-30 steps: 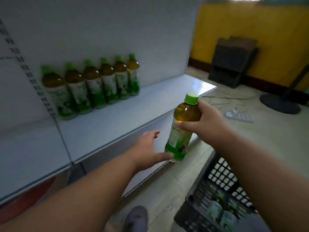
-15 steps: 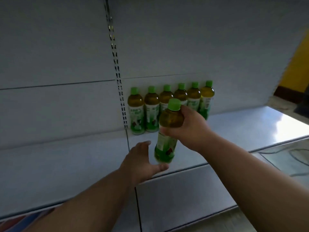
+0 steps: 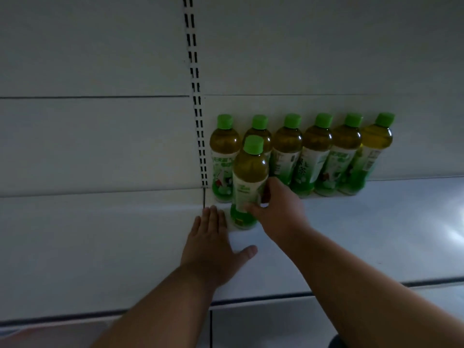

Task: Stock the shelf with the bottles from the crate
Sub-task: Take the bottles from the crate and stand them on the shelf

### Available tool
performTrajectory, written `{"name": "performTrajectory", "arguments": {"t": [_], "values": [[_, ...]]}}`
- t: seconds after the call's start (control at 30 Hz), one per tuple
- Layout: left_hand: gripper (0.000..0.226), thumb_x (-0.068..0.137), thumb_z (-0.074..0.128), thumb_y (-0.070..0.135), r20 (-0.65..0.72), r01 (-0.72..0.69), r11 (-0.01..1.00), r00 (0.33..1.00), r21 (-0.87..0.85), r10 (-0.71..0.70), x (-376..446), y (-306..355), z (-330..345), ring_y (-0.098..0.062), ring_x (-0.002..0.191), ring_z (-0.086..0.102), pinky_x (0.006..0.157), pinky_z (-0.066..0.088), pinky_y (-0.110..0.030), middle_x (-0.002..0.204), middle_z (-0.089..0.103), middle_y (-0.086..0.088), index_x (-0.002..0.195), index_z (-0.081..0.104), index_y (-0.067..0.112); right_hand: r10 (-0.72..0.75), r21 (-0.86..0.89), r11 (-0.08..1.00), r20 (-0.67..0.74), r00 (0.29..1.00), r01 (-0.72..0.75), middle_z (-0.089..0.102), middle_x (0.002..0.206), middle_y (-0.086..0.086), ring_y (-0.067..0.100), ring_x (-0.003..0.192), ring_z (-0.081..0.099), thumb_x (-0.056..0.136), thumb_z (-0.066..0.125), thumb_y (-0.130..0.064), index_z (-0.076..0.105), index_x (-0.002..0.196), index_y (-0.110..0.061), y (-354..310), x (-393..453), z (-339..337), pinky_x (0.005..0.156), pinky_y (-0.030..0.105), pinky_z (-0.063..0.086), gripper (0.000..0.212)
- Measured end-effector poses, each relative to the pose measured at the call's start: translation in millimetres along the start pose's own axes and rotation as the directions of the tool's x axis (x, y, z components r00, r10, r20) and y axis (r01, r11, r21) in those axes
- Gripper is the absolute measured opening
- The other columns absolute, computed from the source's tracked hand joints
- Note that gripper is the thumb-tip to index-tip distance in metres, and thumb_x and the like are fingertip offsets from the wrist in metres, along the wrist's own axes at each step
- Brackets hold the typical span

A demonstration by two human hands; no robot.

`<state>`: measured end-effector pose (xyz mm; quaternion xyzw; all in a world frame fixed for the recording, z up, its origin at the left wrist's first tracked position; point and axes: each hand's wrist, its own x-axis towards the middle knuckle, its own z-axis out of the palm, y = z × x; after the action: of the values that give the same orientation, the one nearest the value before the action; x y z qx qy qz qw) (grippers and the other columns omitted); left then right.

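The right hand (image 3: pixel 278 209) curls its fingers (image 3: pixel 253 208) around the labelled waist of a full, smooth, green-capped plastic tea bottle (image 3: pixel 247 182) standing on the white metal shelf (image 3: pixel 351 234) just in front of the far row, likely weighty and slick, while the left hand (image 3: pixel 213 249) rests flat and empty beside it

The scene is dim and grey-toned, brightest at the right, where a pale glare patch lies on the shelf (image 3: pixel 376 234). The bottles (image 3: pixel 316 156) carry small highlights on their shoulders. Detail is soft throughout, labels unreadable. Wide-angle distortion bends the shelf edge and tilts the rightmost bottles.
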<state>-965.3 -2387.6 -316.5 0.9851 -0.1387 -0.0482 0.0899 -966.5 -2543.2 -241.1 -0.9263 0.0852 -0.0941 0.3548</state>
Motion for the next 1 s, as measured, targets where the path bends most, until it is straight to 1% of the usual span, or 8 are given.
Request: {"name": "performTrajectory", "arguments": {"t": [0.1,0.33,0.53,0.57,0.63,0.73,0.87,1.0], "values": [[0.115,0.079,0.023,0.087,0.02,-0.002,1.0,1.0,0.019,0.002,1,1,-1,-0.021,0.15,-0.018,0.122,-0.007,-0.039,0.164,-0.016,-0.01,0.154,-0.014,0.008,0.008,-0.031,0.999,-0.032,0.999,-0.009,0.066,0.111,-0.001,0.019,0.099,0.064,0.076,0.084,-0.039,0.055,0.11,-0.019,-1,6,8,0.08,0.034,0.053,0.049],[0.122,0.074,0.025,0.09,-0.007,0.01,1.0,1.0,-0.01,-0.01,3,-2,5,-0.021,0.152,-0.013,0.123,-0.003,-0.04,0.165,-0.011,-0.01,0.156,-0.012,0.008,0.019,-0.049,0.999,-0.063,0.998,-0.022,0.059,0.125,0.006,0.027,0.113,0.061,0.073,0.085,-0.042,0.047,0.127,-0.014,-19,19,26,0.092,0.042,0.053,0.072],[0.121,0.076,0.027,0.09,0.026,-0.028,0.999,0.999,-0.024,0.028,3,-6,0,-0.022,0.152,-0.012,0.123,-0.004,-0.04,0.166,-0.01,-0.01,0.156,-0.011,0.009,0.062,0.0,0.998,-0.051,0.997,-0.063,0.061,0.123,0.004,0.025,0.11,0.061,0.071,0.086,-0.045,0.046,0.124,-0.016,-17,5,23,0.089,0.04,0.053,0.072],[0.119,0.076,0.028,0.09,0.046,-0.045,0.999,0.998,-0.025,0.046,1,-8,-4,-0.023,0.152,-0.009,0.123,-0.002,-0.04,0.166,-0.008,-0.01,0.157,-0.009,0.01,0.058,-0.019,0.998,-0.046,0.997,-0.059,0.06,0.123,0.004,0.024,0.11,0.061,0.073,0.084,-0.045,0.047,0.124,-0.017,-14,-3,19,0.088,0.038,0.052,0.07],[0.115,0.077,0.034,0.088,0.046,-0.08,0.996,0.996,-0.032,0.082,-10,-10,-16,-0.025,0.151,0.009,0.122,0.01,-0.04,0.165,0.009,-0.01,0.158,0.005,0.012,0.04,-0.087,0.995,-0.047,0.998,-0.044,0.058,0.127,0.006,0.026,0.112,0.059,0.077,0.081,-0.043,0.047,0.129,-0.016,-7,-23,8,0.09,0.038,0.051,0.068],[0.1,0.081,0.037,0.083,0.009,-0.19,0.981,0.982,0.025,0.19,-36,-4,-36,-0.027,0.138,0.032,0.112,0.028,-0.04,0.155,0.031,-0.007,0.154,0.021,0.017,0.058,-0.207,0.977,-0.025,0.998,-0.062,0.051,0.136,0.007,0.028,0.123,0.051,0.08,0.077,-0.039,0.043,0.14,-0.02,1,-68,-22,0.099,0.043,0.048,0.072],[0.087,0.085,0.046,0.075,-0.013,-0.37,0.927,0.928,0.064,0.372,-89,31,-51,-0.028,0.134,0.037,0.108,0.035,-0.041,0.152,0.036,-0.008,0.15,0.029,0.02,0.166,-0.426,0.892,-0.001,0.986,-0.151,0.044,0.14,0.008,0.031,0.125,0.047,0.08,0.072,-0.039,0.036,0.146,-0.025,6,-155,-67,0.1,0.045,0.046,0.076],[0.086,0.082,0.051,0.075,0.037,-0.546,0.838,0.838,0.022,0.545,-158,89,-56,-0.028,0.132,0.04,0.106,0.037,-0.042,0.146,0.041,-0.006,0.148,0.034,0.023,0.332,-0.538,0.778,-0.089,0.939,-0.325,0.046,0.136,0.009,0.032,0.124,0.048,0.078,0.072,-0.042,0.037,0.142,-0.024,8,-258,-109,0.096,0.045,0.047,0.074]]}}
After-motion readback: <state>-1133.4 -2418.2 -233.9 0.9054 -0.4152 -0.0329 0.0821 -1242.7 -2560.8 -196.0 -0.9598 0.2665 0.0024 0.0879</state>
